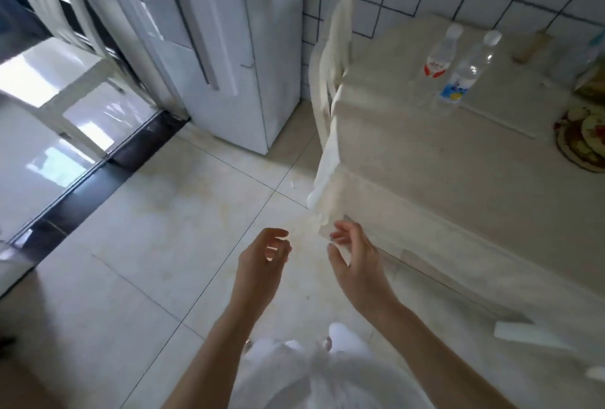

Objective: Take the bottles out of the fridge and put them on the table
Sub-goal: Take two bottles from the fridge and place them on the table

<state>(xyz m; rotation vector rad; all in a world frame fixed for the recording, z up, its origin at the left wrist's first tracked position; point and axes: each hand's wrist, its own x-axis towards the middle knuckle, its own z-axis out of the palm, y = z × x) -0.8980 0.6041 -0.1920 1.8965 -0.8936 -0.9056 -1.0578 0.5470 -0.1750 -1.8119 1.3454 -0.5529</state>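
Two clear plastic bottles stand upright on the cloth-covered table point(425, 159) at the right. One has a red label point(440, 55), the other a blue label point(465, 73), side by side near the tiled wall. The white fridge point(229, 48) stands at the upper middle with its door shut. My left hand point(263, 261) and my right hand point(353, 256) hover low over the floor by the table's near corner, both empty with fingers loosely curled and apart.
A white chair point(334, 58) stands between fridge and table. A patterned plate point(582, 137) lies at the table's right edge, a wooden-handled object point(530, 45) sits behind the bottles. A glass sliding door point(49, 107) is on the left. Beige tiles cover the floor.
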